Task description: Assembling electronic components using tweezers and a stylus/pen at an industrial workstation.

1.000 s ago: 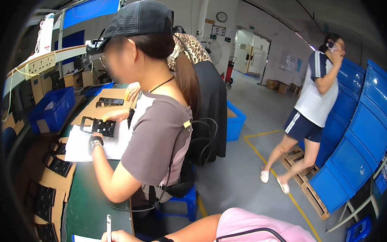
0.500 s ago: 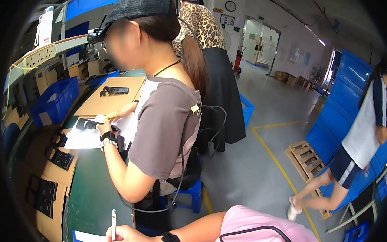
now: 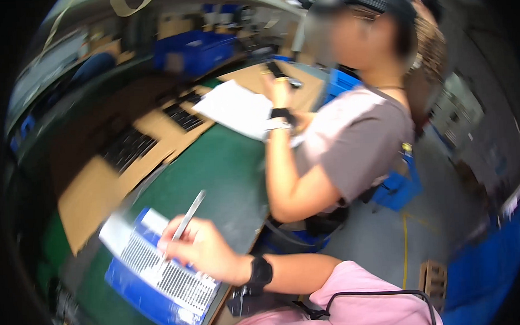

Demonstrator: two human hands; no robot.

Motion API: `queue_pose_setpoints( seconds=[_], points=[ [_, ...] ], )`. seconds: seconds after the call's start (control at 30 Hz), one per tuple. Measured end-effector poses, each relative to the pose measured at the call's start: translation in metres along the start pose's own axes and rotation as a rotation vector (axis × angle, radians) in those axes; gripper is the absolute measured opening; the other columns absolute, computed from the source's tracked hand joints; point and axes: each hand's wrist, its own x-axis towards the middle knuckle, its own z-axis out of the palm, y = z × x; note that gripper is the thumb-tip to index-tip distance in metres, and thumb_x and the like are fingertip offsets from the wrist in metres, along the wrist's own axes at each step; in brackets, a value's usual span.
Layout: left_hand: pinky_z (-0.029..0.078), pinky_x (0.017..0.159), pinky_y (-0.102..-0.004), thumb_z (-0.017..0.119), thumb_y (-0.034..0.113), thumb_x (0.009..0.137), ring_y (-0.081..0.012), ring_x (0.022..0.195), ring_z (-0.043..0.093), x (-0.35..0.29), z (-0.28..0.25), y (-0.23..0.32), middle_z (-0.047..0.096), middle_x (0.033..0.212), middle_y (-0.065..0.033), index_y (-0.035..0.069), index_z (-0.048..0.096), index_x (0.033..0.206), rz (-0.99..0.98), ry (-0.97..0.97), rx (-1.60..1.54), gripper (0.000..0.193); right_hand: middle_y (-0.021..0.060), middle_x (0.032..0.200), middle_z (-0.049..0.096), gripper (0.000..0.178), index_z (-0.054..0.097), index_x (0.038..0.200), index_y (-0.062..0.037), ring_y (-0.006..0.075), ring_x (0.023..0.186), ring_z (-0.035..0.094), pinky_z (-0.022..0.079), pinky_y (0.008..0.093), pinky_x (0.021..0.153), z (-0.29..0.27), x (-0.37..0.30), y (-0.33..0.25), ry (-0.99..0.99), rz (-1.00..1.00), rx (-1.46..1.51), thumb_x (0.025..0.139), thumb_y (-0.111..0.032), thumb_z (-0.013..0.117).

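The right hand (image 3: 208,250) pinched a slim, silvery pen (image 3: 190,214) over a printed white paper sheet (image 3: 181,288). The left hand's fingers could not be told.

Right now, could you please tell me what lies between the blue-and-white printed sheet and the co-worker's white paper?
In the head view, a bare stretch of green tabletop lies between the printed sheet and the white paper.

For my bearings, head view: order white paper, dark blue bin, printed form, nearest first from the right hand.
1. Printed form: beneath the right hand.
2. White paper: by the co-worker's arm.
3. Dark blue bin: farther back, upper left.
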Motion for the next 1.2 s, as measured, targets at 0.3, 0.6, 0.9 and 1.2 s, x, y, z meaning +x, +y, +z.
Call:
queue_pose_setpoints(
  seconds=[0.3, 0.6, 0.9, 1.2],
  points=[
    [0.042, 0.087, -0.0318, 0.045, 0.031, 0.09, -0.0167, 0.104, 0.05, -0.031, 0.06, 0.019, 0.05, 0.116, -0.0042, 0.007, 0.043, 0.123, -0.603, 0.238, -1.017, 0.041, 0.0048, 0.068, 0.06, 0.006, 0.055, 0.084, -0.0036, 0.0037, 0.052, 0.047, 0.032, 0.015, 0.045, 0.026, 0.056, 0.045, -0.051, 0.12, -0.162, 0.08, -0.005, 0.059],
    [0.044, 0.086, -0.0335, 0.044, 0.029, 0.091, -0.018, 0.101, 0.052, -0.033, 0.047, 0.042, 0.051, 0.114, -0.0059, 0.005, 0.04, 0.123, -0.706, 0.145, -1.109, 0.04, 0.0065, 0.067, 0.059, 0.006, 0.055, 0.085, -0.0014, 0.0048, 0.052, 0.046, 0.034, 0.0158, 0.046, 0.021, 0.041, 0.05, -0.08, 0.202, -0.111, 0.08, -0.002, 0.058],
    [0.044, 0.086, -0.0344, 0.045, 0.031, 0.09, -0.019, 0.101, 0.052, -0.033, 0.053, 0.039, 0.052, 0.113, -0.006, 0.006, 0.04, 0.123, -0.715, 0.156, -1.123, 0.041, 0.006, 0.067, 0.06, 0.005, 0.056, 0.084, -0.0013, 0.0048, 0.052, 0.047, 0.035, 0.0162, 0.047, 0.015, 0.041, 0.049, -0.064, 0.199, -0.141, 0.079, -0.002, 0.058],
    [0.039, 0.091, -0.0321, 0.047, 0.026, 0.089, -0.0169, 0.107, 0.047, -0.035, 0.064, 0.026, 0.048, 0.119, -0.004, 0.009, 0.035, 0.129, -0.647, 0.101, -1.074, 0.045, 0.0079, 0.068, 0.06, 0.007, 0.055, 0.086, 0.0002, 0.0052, 0.051, 0.046, 0.034, 0.0161, 0.046, 0.02, 0.03, 0.03, -0.074, 0.195, -0.028, 0.08, -0.003, 0.058]
  ],
)
